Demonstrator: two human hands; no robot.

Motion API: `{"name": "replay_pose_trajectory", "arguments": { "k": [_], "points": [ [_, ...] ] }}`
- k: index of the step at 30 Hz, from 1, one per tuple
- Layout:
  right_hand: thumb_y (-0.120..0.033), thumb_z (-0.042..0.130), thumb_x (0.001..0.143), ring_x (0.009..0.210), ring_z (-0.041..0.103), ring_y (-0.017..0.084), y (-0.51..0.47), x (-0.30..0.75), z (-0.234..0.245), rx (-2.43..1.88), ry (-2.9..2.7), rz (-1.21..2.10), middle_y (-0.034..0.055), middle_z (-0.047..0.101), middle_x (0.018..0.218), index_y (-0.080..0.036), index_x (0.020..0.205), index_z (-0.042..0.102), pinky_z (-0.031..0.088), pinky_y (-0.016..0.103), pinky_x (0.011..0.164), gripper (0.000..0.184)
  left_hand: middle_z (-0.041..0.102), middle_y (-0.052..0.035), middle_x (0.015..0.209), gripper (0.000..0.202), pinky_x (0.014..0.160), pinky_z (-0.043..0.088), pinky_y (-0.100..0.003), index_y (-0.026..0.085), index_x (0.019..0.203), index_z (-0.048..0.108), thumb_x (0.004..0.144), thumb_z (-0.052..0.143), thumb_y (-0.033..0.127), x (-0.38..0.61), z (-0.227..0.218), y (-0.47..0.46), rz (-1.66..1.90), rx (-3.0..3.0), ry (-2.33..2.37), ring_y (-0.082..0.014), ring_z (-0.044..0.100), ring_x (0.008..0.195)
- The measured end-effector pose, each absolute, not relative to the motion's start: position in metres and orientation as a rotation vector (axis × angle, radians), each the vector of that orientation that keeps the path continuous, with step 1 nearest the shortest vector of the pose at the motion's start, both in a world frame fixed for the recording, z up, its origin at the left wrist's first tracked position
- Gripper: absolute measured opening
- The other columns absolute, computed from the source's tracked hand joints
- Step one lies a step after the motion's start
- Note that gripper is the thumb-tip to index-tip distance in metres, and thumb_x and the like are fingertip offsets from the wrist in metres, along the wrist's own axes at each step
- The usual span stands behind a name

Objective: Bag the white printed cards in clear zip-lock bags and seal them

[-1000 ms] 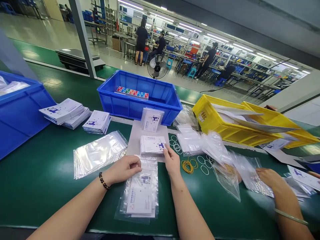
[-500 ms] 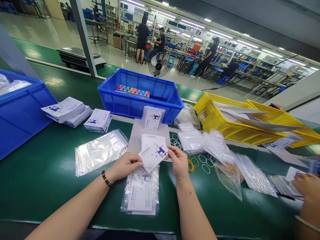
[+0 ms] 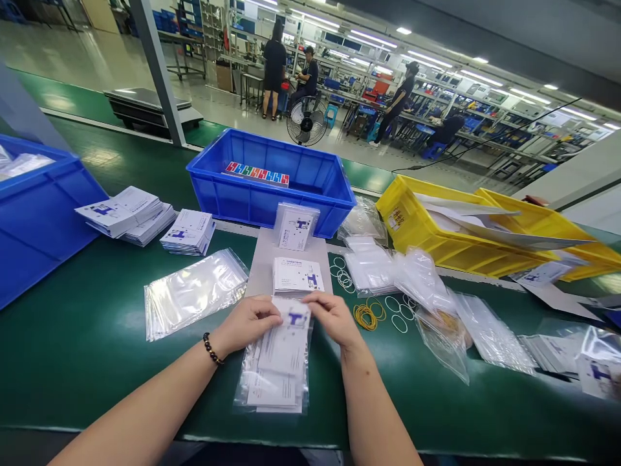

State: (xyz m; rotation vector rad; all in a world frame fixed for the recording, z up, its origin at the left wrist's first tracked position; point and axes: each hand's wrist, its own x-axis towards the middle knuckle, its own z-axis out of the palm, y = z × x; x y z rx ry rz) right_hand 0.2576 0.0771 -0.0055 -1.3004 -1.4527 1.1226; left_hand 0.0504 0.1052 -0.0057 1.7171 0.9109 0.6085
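A white printed booklet (image 3: 285, 346) with a purple picture is held upright lengthwise between my hands. My left hand (image 3: 253, 323), with a dark bead bracelet at the wrist, pinches its upper left edge. At its upper right corner, my right hand (image 3: 334, 318) has thumb and fingers closed on the edge. Directly beneath lies a clear plastic bag (image 3: 242, 391) with printed booklets showing through. Just beyond my fingers, a stack of booklets (image 3: 295, 274) rests on a grey board (image 3: 262, 259). A bagged booklet (image 3: 295, 228) leans against the blue bin.
Beyond the board stands a blue bin (image 3: 218, 194). Booklet stacks (image 3: 187, 232) and flat clear bags (image 3: 194, 294) lie left. Rubber bands (image 3: 366, 317), plastic bags (image 3: 371, 268) and a yellow bin (image 3: 436, 243) are right. A bagged booklet (image 3: 599, 372) sits at the far right.
My hands have brought the booklet down and toward me, from over the stack to over the clear bag, turning it lengthwise. The other person's hand at the right has left view.
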Motion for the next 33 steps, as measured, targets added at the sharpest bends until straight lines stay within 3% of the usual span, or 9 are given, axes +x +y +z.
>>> {"name": "replay_pose_trajectory", "arguments": {
  "k": [4, 8, 10, 13, 16, 19, 22, 27, 33],
  "points": [
    [-0.036, 0.067, 0.068, 0.085, 0.054, 0.017, 0.073, 0.249, -0.002, -1.156, -1.754, 1.378, 0.0033, 0.058, 0.09, -0.02, 0.071, 0.071, 0.043, 0.031, 0.08, 0.017, 0.059, -0.0037, 0.081, 0.019, 0.07, 0.045, -0.027, 0.018, 0.063, 0.064, 0.074, 0.056, 0.031, 0.055, -0.008, 0.101, 0.79, 1.663, 0.952, -0.0152, 0.055, 0.075],
    [-0.032, 0.066, 0.069, 0.069, 0.054, 0.014, 0.072, 0.245, -0.003, -1.214, -1.588, 1.419, 0.001, 0.058, 0.072, -0.019, 0.065, 0.069, 0.044, 0.028, 0.068, 0.014, 0.058, -0.0026, 0.088, 0.021, 0.058, 0.047, -0.026, 0.018, 0.082, 0.061, 0.068, 0.061, 0.035, 0.057, -0.01, 0.1, 0.701, 1.419, 0.977, -0.0121, 0.055, 0.064],
    [-0.029, 0.066, 0.068, 0.062, 0.052, 0.013, 0.072, 0.244, -0.004, -1.254, -1.471, 1.417, -0.0004, 0.057, 0.065, -0.018, 0.065, 0.068, 0.042, 0.025, 0.06, 0.011, 0.059, -0.0004, 0.077, 0.033, 0.048, 0.043, -0.023, 0.016, 0.089, 0.058, 0.066, 0.064, 0.038, 0.056, -0.01, 0.102, 0.594, 1.279, 0.973, -0.0097, 0.051, 0.052],
    [-0.023, 0.068, 0.064, 0.058, 0.05, 0.01, 0.072, 0.24, -0.005, -1.29, -1.323, 1.426, -0.0024, 0.057, 0.065, -0.018, 0.076, 0.067, 0.04, 0.023, 0.056, 0.014, 0.053, 0.0034, 0.055, 0.029, 0.046, 0.038, -0.021, 0.014, 0.069, 0.056, 0.064, 0.064, 0.041, 0.055, -0.01, 0.104, 0.545, 1.212, 0.987, -0.0086, 0.047, 0.046],
    [-0.022, 0.069, 0.061, 0.053, 0.046, 0.008, 0.072, 0.236, -0.004, -1.318, -1.249, 1.441, -0.0055, 0.052, 0.059, -0.019, 0.085, 0.065, 0.038, 0.021, 0.053, 0.024, 0.052, 0.0036, 0.052, 0.029, 0.049, 0.038, -0.022, 0.014, 0.059, 0.053, 0.063, 0.064, 0.041, 0.055, -0.006, 0.104, 0.598, 1.195, 1.011, -0.009, 0.046, 0.049],
    [-0.027, 0.066, 0.063, 0.052, 0.044, 0.008, 0.073, 0.231, -0.003, -1.344, -1.223, 1.449, -0.0049, 0.051, 0.057, -0.016, 0.071, 0.062, 0.036, 0.021, 0.053, 0.014, 0.053, 0.0034, 0.055, 0.029, 0.051, 0.039, -0.022, 0.015, 0.06, 0.053, 0.063, 0.065, 0.041, 0.055, -0.003, 0.103, 0.616, 1.206, 1.01, -0.01, 0.048, 0.052],
    [-0.03, 0.063, 0.066, 0.051, 0.041, 0.008, 0.072, 0.226, -0.002, -1.355, -1.224, 1.381, -0.0046, 0.049, 0.054, -0.016, 0.056, 0.054, 0.034, 0.021, 0.052, 0.019, 0.053, 0.0035, 0.056, 0.03, 0.05, 0.039, -0.022, 0.015, 0.064, 0.054, 0.064, 0.065, 0.042, 0.053, -0.003, 0.104, 0.645, 1.198, 0.986, -0.0102, 0.049, 0.052],
    [-0.03, 0.064, 0.065, 0.052, 0.042, 0.009, 0.072, 0.225, -0.002, -1.358, -1.205, 1.263, -0.0039, 0.05, 0.054, -0.017, 0.054, 0.053, 0.034, 0.022, 0.052, 0.02, 0.051, 0.0042, 0.055, 0.031, 0.048, 0.037, -0.021, 0.014, 0.064, 0.053, 0.069, 0.061, 0.044, 0.05, -0.006, 0.108, 0.649, 1.173, 0.95, -0.0069, 0.044, 0.045],
    [-0.034, 0.064, 0.064, 0.047, 0.037, 0.008, 0.073, 0.226, -0.002, -1.37, -1.162, 1.359, -0.0052, 0.046, 0.049, -0.016, 0.055, 0.056, 0.031, 0.022, 0.049, 0.021, 0.048, 0.0051, 0.054, 0.03, 0.05, 0.037, -0.021, 0.016, 0.059, 0.049, 0.062, 0.063, 0.043, 0.051, 0.002, 0.107, 0.681, 1.18, 1.003, -0.0081, 0.044, 0.05]
  ]
}}
